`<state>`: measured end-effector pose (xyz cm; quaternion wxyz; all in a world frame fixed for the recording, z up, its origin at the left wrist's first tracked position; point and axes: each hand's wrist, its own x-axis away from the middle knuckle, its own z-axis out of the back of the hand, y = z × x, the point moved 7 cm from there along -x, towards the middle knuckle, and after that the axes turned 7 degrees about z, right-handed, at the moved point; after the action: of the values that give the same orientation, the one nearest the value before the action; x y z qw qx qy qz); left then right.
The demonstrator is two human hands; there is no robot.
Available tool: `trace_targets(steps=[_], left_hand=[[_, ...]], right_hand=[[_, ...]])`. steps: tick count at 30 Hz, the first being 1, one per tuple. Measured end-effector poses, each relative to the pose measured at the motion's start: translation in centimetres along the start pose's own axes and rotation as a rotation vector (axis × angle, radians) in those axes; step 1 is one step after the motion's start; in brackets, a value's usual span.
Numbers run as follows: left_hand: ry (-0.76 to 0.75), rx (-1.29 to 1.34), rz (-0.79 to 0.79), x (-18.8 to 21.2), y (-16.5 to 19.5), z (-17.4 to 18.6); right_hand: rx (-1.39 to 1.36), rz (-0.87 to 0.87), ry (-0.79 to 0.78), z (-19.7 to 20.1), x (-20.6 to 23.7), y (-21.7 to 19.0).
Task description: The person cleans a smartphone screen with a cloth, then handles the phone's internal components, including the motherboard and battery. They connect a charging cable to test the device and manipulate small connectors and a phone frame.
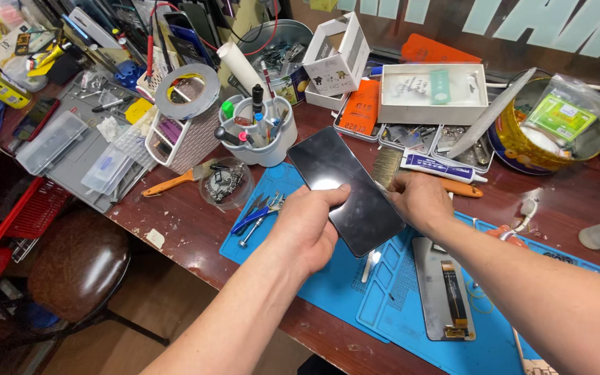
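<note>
My left hand (pixel 308 226) grips the near edge of a black phone (pixel 345 187), held screen up and tilted above the blue work mat (pixel 411 298). The fingers of my right hand (pixel 421 200) hold the phone's right side. A flat paintbrush (pixel 387 167) pokes out just behind the phone near my right hand; I cannot tell whether that hand holds it. An opened phone back with a flex cable (pixel 446 288) lies on the mat below my right forearm.
Blue tweezers and pliers (pixel 258 212) lie on the mat's left end. A white cup of tools (pixel 258 135), a tape roll (pixel 187 89), a glue tube (pixel 439 167), parts trays (pixel 432 94) and a yellow tin (pixel 550 135) crowd the back. A stool (pixel 78 267) stands left of the table.
</note>
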<state>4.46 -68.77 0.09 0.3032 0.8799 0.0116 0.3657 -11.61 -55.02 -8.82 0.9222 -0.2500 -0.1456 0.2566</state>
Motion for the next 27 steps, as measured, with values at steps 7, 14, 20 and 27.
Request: trace_targets(steps=[7,14,20,27], left_hand=[[-0.184,0.037,0.023,-4.4,-3.0,-4.4],[-0.284,0.001,0.145,-5.9,-10.2,-12.4],[-0.356,-0.02,0.258,-4.4,-17.2,-19.7],[-0.394,-0.019,0.329,-1.2,-23.0,-27.6]], right_hand=[[-0.342,0.021,0.309,6.6,0.5,4.6],[-1.122,-0.115,0.422,16.9,7.6,15.7],[-0.683,0.031,0.79,32.8,19.4,29.7],[0.049,0.089,0.764,38.6,23.3,34.7]])
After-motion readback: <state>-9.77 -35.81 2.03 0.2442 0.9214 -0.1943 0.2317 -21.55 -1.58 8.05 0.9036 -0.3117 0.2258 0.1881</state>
